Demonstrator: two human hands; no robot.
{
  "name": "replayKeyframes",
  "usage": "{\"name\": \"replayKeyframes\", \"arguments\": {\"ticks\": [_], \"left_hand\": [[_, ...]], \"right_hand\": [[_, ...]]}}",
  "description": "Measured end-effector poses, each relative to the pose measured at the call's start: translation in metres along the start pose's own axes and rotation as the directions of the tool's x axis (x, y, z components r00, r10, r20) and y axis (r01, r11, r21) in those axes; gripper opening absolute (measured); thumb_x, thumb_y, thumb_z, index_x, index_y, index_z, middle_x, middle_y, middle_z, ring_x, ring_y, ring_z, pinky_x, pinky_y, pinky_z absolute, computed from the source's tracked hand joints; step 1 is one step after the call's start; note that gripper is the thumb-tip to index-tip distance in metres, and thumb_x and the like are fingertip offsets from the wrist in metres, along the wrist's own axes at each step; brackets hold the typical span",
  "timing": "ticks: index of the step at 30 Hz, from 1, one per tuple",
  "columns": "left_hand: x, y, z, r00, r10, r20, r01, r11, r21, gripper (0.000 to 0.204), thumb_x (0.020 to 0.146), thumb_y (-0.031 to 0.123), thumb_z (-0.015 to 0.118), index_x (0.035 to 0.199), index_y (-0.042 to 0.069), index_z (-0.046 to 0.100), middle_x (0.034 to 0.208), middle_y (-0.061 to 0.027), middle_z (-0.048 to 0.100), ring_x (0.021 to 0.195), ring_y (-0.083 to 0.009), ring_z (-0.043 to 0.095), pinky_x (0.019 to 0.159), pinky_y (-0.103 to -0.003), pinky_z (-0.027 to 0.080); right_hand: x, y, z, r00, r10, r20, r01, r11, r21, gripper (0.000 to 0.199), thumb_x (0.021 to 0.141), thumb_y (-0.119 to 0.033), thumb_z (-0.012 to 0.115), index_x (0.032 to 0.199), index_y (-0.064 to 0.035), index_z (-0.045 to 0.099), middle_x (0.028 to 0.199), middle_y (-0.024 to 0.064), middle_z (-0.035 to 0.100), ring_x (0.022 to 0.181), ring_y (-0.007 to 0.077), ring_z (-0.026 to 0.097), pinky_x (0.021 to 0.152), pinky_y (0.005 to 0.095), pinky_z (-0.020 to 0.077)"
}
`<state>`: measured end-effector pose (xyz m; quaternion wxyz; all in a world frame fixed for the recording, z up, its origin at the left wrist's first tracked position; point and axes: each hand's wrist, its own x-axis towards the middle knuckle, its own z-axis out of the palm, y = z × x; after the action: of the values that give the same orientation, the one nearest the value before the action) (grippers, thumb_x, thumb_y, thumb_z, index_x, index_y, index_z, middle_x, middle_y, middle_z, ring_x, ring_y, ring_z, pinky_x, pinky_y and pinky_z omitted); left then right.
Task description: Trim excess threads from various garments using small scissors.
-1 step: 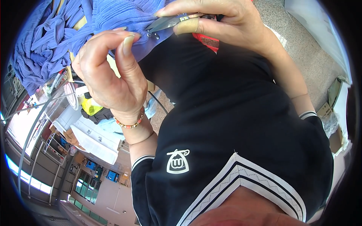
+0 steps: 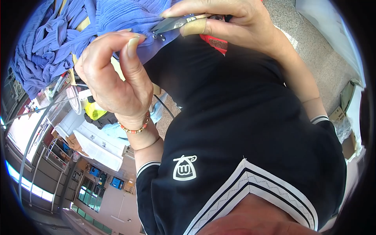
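My right hand (image 2: 243, 27) grips a small pair of thread snips (image 2: 172, 26), the blades pointing left onto blue-violet pleated fabric (image 2: 121, 17). A tan wrap covers one of its fingertips. Just below the blade tips, small dark shiny beads or buttons (image 2: 159, 37) lie against the cloth. My left hand (image 2: 113, 74), with a beaded bracelet at the wrist, is pinched at the cloth's edge close to the blades. What lies between its thumb and finger is too small to make out.
More blue-violet fabric (image 2: 43, 51) is heaped at the upper left. Below it are a bright yellow bag (image 2: 94, 111) and a white panel or sheet (image 2: 98, 149). A red-edged item (image 2: 215, 43) shows beneath my right hand. Boxes and clear plastic (image 2: 344, 129) stand at the right.
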<state>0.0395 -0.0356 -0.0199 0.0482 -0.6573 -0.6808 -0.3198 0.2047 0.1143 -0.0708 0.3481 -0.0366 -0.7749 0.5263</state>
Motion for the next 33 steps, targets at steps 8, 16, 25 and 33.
{"name": "replayKeyframes", "arguments": {"ticks": [8, 16, 25, 33], "left_hand": [[-0.005, -0.006, 0.008, 0.981, -0.111, -0.157, 0.069, 0.964, -0.255, 0.012, 0.092, 0.005, 0.067, 0.101, 0.006, 0.058, 0.084, -0.0029, 0.069, 0.082, -0.0168, 0.063, 0.086, -0.029, 0.041], [-0.005, -0.009, 0.002, 0.974, -0.189, -0.129, 0.09, 0.835, -0.542, 0.012, 0.1, 0.005, 0.053, 0.105, -0.006, 0.053, 0.114, -0.0288, 0.062, 0.107, -0.0284, 0.063, 0.1, -0.038, 0.046], [-0.011, -0.02, 0.002, 0.943, -0.309, -0.122, 0.158, 0.741, -0.653, 0.014, 0.099, 0.005, 0.055, 0.104, -0.006, 0.062, 0.129, -0.0283, 0.058, 0.105, -0.0237, 0.065, 0.098, -0.033, 0.048], [-0.017, -0.034, -0.003, 0.942, -0.329, -0.071, 0.171, 0.649, -0.741, 0.015, 0.1, 0.005, 0.054, 0.107, -0.006, 0.062, 0.13, -0.0284, 0.058, 0.105, -0.0226, 0.065, 0.093, -0.029, 0.049]], "right_hand": [[0.002, 0.0, -0.001, 1.0, -0.02, 0.01, 0.02, 1.0, -0.009, 0.031, 0.082, -0.008, 0.078, 0.112, -0.0037, 0.071, 0.073, 0.0071, 0.056, 0.062, 0.0165, 0.055, 0.057, 0.028, 0.0437], [0.005, -0.013, -0.01, 0.998, 0.063, 0.016, -0.064, 0.998, 0.022, 0.037, 0.081, -0.009, 0.08, 0.116, -0.004, 0.071, 0.075, 0.0036, 0.058, 0.061, 0.0127, 0.052, 0.055, 0.0255, 0.0395], [0.035, -0.049, -0.011, 0.957, 0.208, 0.201, -0.182, 0.973, -0.14, 0.039, 0.078, -0.009, 0.08, 0.115, -0.0012, 0.068, 0.079, 0.0099, 0.058, 0.067, 0.0229, 0.06, 0.059, 0.0298, 0.0449], [0.048, -0.053, 0.0, 0.949, 0.201, 0.241, -0.124, 0.946, -0.3, 0.037, 0.077, -0.009, 0.081, 0.112, -0.0033, 0.07, 0.074, 0.0087, 0.056, 0.062, 0.0207, 0.056, 0.055, 0.0298, 0.0416]]}}
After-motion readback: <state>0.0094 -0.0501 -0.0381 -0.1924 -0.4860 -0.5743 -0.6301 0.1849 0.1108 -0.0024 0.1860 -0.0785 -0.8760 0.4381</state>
